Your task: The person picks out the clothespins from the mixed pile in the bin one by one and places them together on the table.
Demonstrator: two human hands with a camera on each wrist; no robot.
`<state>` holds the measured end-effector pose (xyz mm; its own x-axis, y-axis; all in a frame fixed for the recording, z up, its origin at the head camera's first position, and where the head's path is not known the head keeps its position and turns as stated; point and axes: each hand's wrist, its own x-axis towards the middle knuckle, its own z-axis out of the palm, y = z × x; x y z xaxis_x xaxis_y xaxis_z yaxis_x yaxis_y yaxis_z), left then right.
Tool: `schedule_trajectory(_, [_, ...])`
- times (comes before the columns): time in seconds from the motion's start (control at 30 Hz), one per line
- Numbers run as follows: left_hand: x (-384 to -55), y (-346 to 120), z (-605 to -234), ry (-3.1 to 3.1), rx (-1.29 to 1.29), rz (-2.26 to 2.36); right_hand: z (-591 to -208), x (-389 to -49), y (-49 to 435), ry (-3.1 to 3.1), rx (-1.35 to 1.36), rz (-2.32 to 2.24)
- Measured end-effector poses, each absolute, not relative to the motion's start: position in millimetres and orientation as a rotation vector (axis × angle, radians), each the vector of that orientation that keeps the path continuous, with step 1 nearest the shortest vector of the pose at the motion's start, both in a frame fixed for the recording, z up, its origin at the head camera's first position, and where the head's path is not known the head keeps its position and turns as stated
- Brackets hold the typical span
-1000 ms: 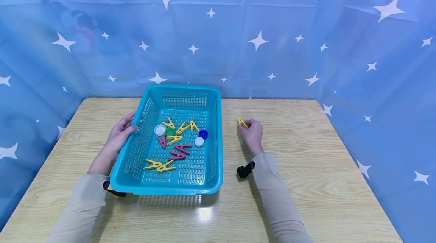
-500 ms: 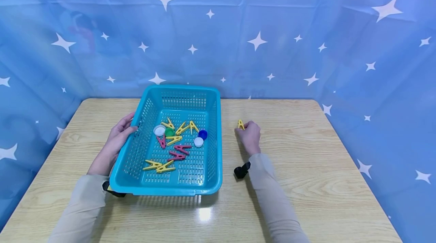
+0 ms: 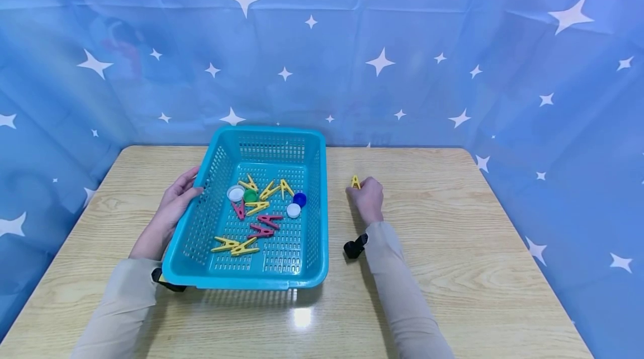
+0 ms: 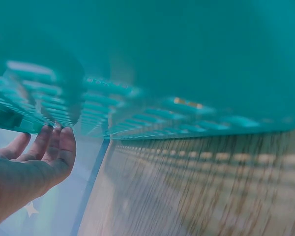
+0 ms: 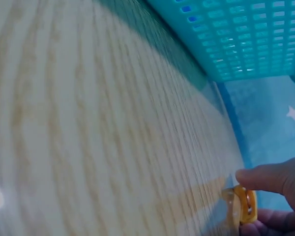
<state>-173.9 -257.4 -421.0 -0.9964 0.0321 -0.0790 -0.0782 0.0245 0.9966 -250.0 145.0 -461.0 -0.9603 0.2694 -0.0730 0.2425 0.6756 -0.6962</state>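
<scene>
A turquoise plastic basket [image 3: 322, 225] stands left of the middle of the table. My left hand [image 3: 173, 202] grips its left side, thumb over the rim; in the left wrist view the fingers of this hand [image 4: 39, 162] bend up against the slotted wall. To the right of the basket, my right hand [image 3: 369, 197] pinches a yellow clothespin [image 3: 355, 182] at the tabletop. The right wrist view shows that clothespin [image 5: 248, 204] between the thumb and fingers of the hand [image 5: 280, 191]. Inside the basket lie several yellow clothespins [image 3: 257, 206], red clothespins [image 3: 261, 230] and bottle caps [image 3: 294, 210].
The caps are white, green [image 3: 250, 195] and dark blue [image 3: 299, 198]. A wooden table [image 3: 453, 269] bears the basket. Behind and beside it hangs a blue cloth with white stars [image 3: 322, 46]. Each wrist wears a black camera [image 3: 355, 247].
My right hand has shifted slightly left, and the yellow clothespin in it has turned more upright in the head view. The left hand and basket stay in place.
</scene>
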Motion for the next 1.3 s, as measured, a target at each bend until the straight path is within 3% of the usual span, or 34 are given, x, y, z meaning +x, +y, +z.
schedule_trajectory(0.53, [-173.6, -257.7, -422.3, 2.188, -0.056, 2.139, -458.0, -251.3, 143.3, -2.877, -0.467, 1.150])
schedule_trajectory(1.3, [-175.2, -257.5, -422.1, 2.183, -0.074, 2.136, -397.5, -247.8, 130.3, -2.644, -0.057, 1.305])
